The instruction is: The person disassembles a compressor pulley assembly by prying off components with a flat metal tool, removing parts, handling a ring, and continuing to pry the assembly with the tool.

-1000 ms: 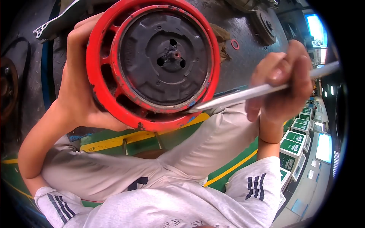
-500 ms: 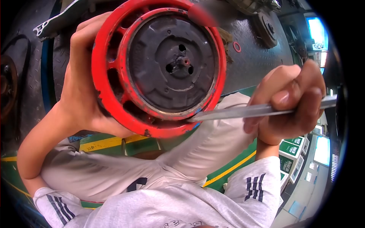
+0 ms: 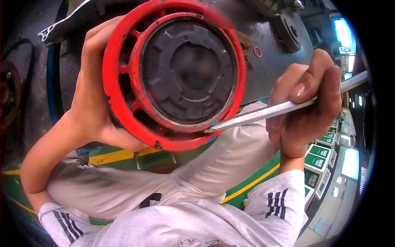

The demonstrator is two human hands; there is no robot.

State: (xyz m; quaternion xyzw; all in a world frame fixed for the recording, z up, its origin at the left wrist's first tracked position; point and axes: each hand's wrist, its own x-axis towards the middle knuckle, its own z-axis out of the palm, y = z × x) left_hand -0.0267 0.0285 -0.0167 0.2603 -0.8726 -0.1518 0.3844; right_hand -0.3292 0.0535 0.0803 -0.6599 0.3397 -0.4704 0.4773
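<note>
In the head view my left hand [image 3: 92, 99] grips the left side of a round red metal housing [image 3: 118, 92]. Its thumb side is under the lower rim and the fingers go behind. A black ribbed disc [image 3: 164, 78] fills the housing's inner ring, its centre blurred. My right hand [image 3: 304, 99] is closed around a long tapered steel bar [image 3: 255, 116], with the thumb pressed along it. The bar's narrow tip touches the gap between the inner ring and the outer rim at the lower right. Its other end sticks out past my right hand, up to the right.
My legs in light trousers [image 3: 230, 152] are below the housing. A dark textured metal surface [image 3: 267, 78] lies behind, with a small red ring [image 3: 257, 52], a round metal part [image 3: 286, 35] and a flat bracket [image 3: 66, 22]. Green-and-white boxes [image 3: 317, 160] stand at right.
My right hand has risen and shifted slightly left, tilting the bar's outer end up while its tip stays at the rim. The housing has moved slightly right, and the disc's centre now appears blurred.
</note>
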